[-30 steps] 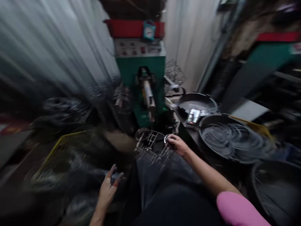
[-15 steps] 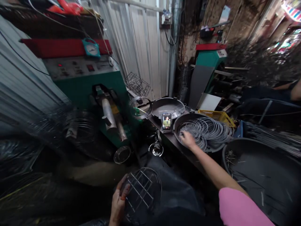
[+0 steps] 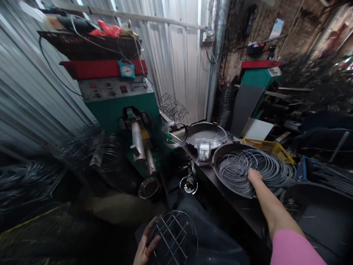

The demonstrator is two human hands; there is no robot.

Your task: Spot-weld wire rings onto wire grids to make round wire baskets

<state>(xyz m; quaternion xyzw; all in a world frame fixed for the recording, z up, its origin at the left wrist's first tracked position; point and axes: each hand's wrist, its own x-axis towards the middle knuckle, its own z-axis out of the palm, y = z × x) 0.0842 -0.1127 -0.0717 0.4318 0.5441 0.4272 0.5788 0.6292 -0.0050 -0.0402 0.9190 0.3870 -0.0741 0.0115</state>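
My left hand [image 3: 146, 244] is closed on the edge of a round wire rack [image 3: 173, 235], a ring with a crossed grid inside, held low above dark cloth over my lap. My right arm, in a pink sleeve, reaches out to a wide dark pan [image 3: 216, 167] full of loose wire rings [image 3: 237, 169]. Over the middle of these overlapping rings, my right hand [image 3: 255, 176] has its fingers drawn together on the wire. How many rings it grips is hidden.
A green machine [image 3: 121, 110] with metal rods and a teal dial clock [image 3: 127, 69] stands at left. A phone [image 3: 204, 151] leans by the pans. Another dark pan [image 3: 325, 221] with wire bits lies at right, a yellow crate [image 3: 271, 149] behind. Shiny bowls [image 3: 189, 184] sit below the machine.
My right hand has moved from the left side of the ring pile to its middle. The left hand still holds the rack. The whole view has shifted slightly.
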